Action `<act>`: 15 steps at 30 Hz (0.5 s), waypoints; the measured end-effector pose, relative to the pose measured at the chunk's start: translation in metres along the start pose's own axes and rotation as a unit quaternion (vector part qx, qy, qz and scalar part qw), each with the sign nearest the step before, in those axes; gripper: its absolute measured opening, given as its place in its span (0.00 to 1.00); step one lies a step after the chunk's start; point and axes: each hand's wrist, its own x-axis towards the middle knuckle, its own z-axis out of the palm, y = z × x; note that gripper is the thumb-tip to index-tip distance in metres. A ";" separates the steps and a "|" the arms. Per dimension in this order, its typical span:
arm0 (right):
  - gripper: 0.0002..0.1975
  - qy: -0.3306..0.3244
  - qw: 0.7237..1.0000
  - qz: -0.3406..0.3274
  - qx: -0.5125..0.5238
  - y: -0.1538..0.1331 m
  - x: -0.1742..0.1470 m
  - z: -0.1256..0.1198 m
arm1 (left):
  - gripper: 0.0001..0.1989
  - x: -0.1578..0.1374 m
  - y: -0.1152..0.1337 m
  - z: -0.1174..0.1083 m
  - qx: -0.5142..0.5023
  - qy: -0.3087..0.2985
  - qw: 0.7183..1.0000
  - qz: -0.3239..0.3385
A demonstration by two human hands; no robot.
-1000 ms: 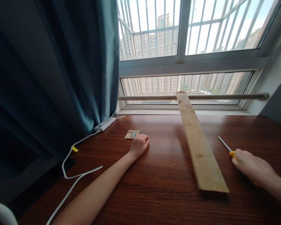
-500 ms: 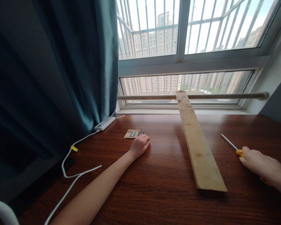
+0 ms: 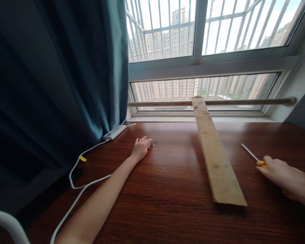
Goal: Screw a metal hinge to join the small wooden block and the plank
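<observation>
My left hand (image 3: 140, 149) covers a small cardboard piece (image 3: 149, 144), its fingers and thumb curled over the edges; only a sliver of the card shows. Several small metal screws (image 3: 154, 143) lie on the table just right of my left fingertips. In my right hand (image 3: 282, 173) is a screwdriver (image 3: 261, 164) with a yellow-orange handle; its thin metal shaft points away and to the left. Between my hands a long wooden-coloured board (image 3: 217, 162) slopes, its far end propped on a horizontal rail (image 3: 167, 103).
A white power bank (image 3: 115, 132) with a white cable (image 3: 73, 184) lies on the left of the dark brown table (image 3: 152, 203). A blue curtain (image 3: 91, 67) hangs at the left. The barred window (image 3: 162, 73) stands behind the table.
My left hand has shifted left from beside the screws onto the cardboard piece, which is now mostly hidden. The screws now show plainly. My right hand keeps its place with the screwdriver.
</observation>
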 end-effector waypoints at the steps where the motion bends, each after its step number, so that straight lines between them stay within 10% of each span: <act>1: 0.13 0.002 1.000 -0.003 0.003 0.001 0.001 0.001 | 0.20 0.000 0.001 0.000 -0.004 -0.002 1.000 0.004; 15: 0.13 0.062 0.997 -0.004 0.041 0.005 0.004 0.006 | 0.23 -0.002 0.006 -0.003 -0.022 -0.025 0.998 0.045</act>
